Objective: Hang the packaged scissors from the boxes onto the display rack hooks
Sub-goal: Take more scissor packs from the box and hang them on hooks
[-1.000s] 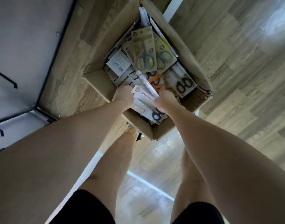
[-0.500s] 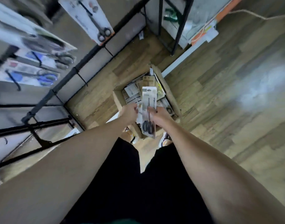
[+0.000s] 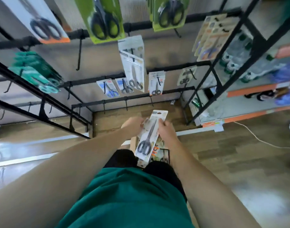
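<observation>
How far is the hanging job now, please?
Done: several scissor packs already hang on the rack hooks. In hand: both hands, left and right, hold one grey-handled pack below the rack. Left: more packs lie in the box, and some hooks are bare.

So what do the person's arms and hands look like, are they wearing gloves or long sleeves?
No gloves and no long sleeves. Both forearms are bare right down to the left hand and the right hand, and no watch, ring or bracelet shows. The fingers are bare too. Lower in the picture the person wears a green top and black shorts.
</observation>
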Available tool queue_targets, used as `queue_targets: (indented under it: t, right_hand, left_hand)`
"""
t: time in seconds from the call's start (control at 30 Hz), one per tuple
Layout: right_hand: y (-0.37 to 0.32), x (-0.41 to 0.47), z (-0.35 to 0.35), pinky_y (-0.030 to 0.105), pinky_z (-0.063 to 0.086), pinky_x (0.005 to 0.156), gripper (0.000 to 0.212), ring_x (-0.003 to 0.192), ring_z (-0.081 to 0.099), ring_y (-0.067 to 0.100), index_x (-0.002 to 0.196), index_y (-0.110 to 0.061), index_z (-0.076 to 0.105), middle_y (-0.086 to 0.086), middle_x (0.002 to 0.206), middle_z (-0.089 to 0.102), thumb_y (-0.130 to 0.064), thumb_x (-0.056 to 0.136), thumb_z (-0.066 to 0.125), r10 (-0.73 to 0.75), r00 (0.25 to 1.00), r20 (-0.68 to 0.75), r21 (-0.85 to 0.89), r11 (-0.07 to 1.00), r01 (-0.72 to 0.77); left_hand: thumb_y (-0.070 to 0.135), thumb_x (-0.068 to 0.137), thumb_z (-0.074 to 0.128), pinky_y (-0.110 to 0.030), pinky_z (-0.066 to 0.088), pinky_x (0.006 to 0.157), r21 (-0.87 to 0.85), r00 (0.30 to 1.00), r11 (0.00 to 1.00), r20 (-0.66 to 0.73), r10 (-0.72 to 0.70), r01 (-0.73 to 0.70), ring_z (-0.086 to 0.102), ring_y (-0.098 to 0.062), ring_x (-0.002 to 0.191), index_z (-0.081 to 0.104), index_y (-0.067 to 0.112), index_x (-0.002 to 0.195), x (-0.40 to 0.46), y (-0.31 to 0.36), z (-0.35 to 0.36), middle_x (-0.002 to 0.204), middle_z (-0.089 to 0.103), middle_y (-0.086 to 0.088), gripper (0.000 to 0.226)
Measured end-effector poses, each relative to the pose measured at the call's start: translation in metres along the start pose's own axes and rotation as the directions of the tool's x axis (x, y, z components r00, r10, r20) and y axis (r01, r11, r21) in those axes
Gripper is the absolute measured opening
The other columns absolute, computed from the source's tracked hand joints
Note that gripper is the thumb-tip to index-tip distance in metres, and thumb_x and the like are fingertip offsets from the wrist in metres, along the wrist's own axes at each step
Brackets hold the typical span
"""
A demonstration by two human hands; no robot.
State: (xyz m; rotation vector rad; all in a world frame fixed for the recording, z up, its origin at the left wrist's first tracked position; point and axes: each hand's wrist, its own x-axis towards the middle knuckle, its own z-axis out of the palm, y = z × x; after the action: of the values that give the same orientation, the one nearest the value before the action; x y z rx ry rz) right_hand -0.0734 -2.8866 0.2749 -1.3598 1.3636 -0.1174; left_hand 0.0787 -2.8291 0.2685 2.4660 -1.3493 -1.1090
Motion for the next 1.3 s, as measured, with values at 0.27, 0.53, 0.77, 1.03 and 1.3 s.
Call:
queue_targets:
  t: [0.27, 0.53, 0.77, 1.03, 1.3]
  right_hand:
    - [-0.064, -0.014, 0.002, 0.052, 0.051, 0.093, 0.026, 0.097, 0.064, 0.029, 0.117, -0.025, 0.048, 0.006, 0.112, 0.064, -0.039, 0.096, 0.040, -0.046, 0.994, -0.104, -0.129, 0.991, 0.032]
    - [-0.084, -0.020, 0.019, 0.046, 0.053, 0.083, 0.013, 0.087, 0.062, 0.026, 0.108, -0.020, 0.050, 0.009, 0.104, 0.064, -0.031, 0.102, 0.044, -0.064, 0.987, -0.148, -0.132, 0.990, 0.045]
    - [-0.088, -0.009, 0.009, 0.054, 0.059, 0.078, 0.008, 0.086, 0.064, 0.024, 0.108, -0.021, 0.046, 0.000, 0.095, 0.058, -0.023, 0.104, 0.039, -0.054, 0.989, -0.134, -0.216, 0.976, 0.024]
    - [-0.082, 0.037, -0.030, 0.041, 0.055, 0.078, 0.012, 0.077, 0.055, 0.012, 0.102, -0.020, 0.050, -0.002, 0.092, 0.055, -0.015, 0.104, 0.038, -0.138, 0.986, -0.091, -0.395, 0.914, 0.091]
    - [-0.086, 0.085, -0.070, 0.032, 0.045, 0.071, 0.026, 0.088, 0.055, 0.018, 0.121, -0.016, 0.056, 0.000, 0.104, 0.055, -0.016, 0.103, 0.037, -0.170, 0.974, 0.152, -0.461, 0.859, 0.222]
  left_hand:
    - [0.009, 0.098, 0.048, -0.035, 0.049, 0.069, 0.176, 0.999, 0.984, -0.032, 0.043, -0.036, 0.065, -0.025, 0.090, 0.066, 0.014, 0.110, -0.007, -0.010, -0.053, 0.102, 0.068, 0.000, 0.022]
    - [0.004, 0.097, 0.047, -0.032, 0.048, 0.068, 0.193, 0.994, 0.976, -0.004, 0.105, -0.102, 0.063, -0.022, 0.087, 0.061, 0.011, 0.109, 0.010, -0.021, -0.076, 0.103, 0.066, -0.005, 0.020]
    - [0.006, 0.096, 0.050, -0.030, 0.052, 0.065, 0.164, 0.994, 0.980, 0.004, 0.112, -0.111, 0.064, -0.017, 0.081, 0.061, 0.017, 0.111, 0.021, -0.016, -0.074, 0.100, 0.067, -0.002, 0.022]
    - [0.007, 0.096, 0.047, -0.036, 0.059, 0.073, 0.143, 0.999, 0.990, -0.034, -0.001, 0.006, 0.063, -0.017, 0.076, 0.059, 0.016, 0.094, 0.034, 0.019, -0.077, 0.086, 0.062, 0.001, 0.015]
    - [0.005, 0.096, 0.049, -0.024, 0.049, 0.058, 0.058, 0.979, 0.982, -0.108, -0.173, 0.180, 0.062, -0.015, 0.076, 0.062, 0.018, 0.106, 0.031, 0.061, -0.073, 0.092, 0.064, 0.001, 0.021]
